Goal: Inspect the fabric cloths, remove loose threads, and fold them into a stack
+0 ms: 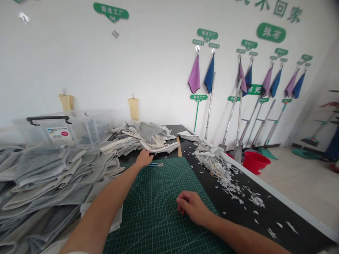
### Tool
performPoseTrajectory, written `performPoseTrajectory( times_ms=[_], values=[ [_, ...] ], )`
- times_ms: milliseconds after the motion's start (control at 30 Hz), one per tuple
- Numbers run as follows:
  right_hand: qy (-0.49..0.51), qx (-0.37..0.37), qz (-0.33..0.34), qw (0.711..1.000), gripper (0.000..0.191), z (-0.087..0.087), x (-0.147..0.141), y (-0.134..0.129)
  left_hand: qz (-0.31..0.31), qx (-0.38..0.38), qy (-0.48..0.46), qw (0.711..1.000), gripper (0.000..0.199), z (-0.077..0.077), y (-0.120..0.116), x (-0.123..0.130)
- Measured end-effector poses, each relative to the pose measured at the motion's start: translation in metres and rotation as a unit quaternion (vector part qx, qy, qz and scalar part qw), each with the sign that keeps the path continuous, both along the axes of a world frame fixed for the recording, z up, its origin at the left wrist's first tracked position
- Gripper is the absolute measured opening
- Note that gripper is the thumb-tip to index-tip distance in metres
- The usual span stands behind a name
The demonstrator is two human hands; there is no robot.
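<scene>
My left hand [144, 158] is stretched out to the far edge of the green cutting mat [164, 190], at the near edge of a pile of grey and off-white cloth pieces [152, 134]. Its fingers are bent toward the cloth; their tips are hidden, so I cannot make out whether they grip a piece. Small thread snips [156, 164] with a blue handle lie on the mat just right of that hand. Over the mat's right side, my right hand [193, 208] is loosely curled, with nothing visible in it.
A large stack of grey cloth [53, 176] covers the left side. Behind it stands a clear plastic box [79, 132]. White scraps [219, 173] litter the black tabletop [238, 218] at right. A wooden strip [179, 146] lies beyond the mat; a red bucket [255, 162] is on the floor.
</scene>
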State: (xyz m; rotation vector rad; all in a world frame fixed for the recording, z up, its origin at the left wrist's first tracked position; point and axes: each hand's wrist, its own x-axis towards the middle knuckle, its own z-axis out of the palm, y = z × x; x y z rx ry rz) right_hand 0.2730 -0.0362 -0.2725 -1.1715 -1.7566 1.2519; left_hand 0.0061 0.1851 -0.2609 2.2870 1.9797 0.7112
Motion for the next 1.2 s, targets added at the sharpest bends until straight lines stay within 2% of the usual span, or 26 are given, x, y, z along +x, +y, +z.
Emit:
performPoseTrajectory(
  times_ms=[100,200,467,600,700,800,933,1067,1200],
  values=[
    [0.002,0.003,0.006,1.000,0.023,-0.001,0.001,-0.001,-0.012,-0.005,0.027,1.000,0.034,-0.012,0.001,0.006],
    [-0.003,0.003,0.008,1.000,0.024,-0.001,0.002,-0.001,-0.022,-0.016,0.049,0.998,0.034,-0.017,-0.001,0.008],
    [-0.010,-0.002,0.002,1.000,0.023,-0.001,0.001,0.000,0.005,-0.004,0.082,0.997,0.033,-0.016,-0.009,0.008],
    [-0.002,0.000,0.005,1.000,0.022,-0.002,0.001,0.000,0.003,-0.028,0.101,0.995,0.032,-0.019,-0.004,0.014],
    [0.002,-0.003,0.007,1.000,0.021,-0.001,0.001,-0.001,-0.004,-0.036,0.110,0.993,0.040,-0.016,0.002,0.021],
    [0.002,-0.004,0.009,1.000,0.019,0.000,0.002,-0.002,-0.006,-0.014,0.109,0.994,0.050,-0.008,0.003,0.028],
    [0.004,-0.010,0.021,1.000,0.019,0.003,0.004,-0.003,0.001,0.051,0.092,0.994,0.050,0.012,-0.005,0.034],
    [0.007,-0.013,0.024,1.000,0.019,0.003,0.005,-0.004,0.019,0.123,0.064,0.990,0.051,0.040,-0.017,0.038],
    [0.010,-0.015,0.019,1.000,0.020,0.002,0.004,-0.004,0.025,0.193,0.044,0.980,0.054,0.075,-0.032,0.041]
  ],
)
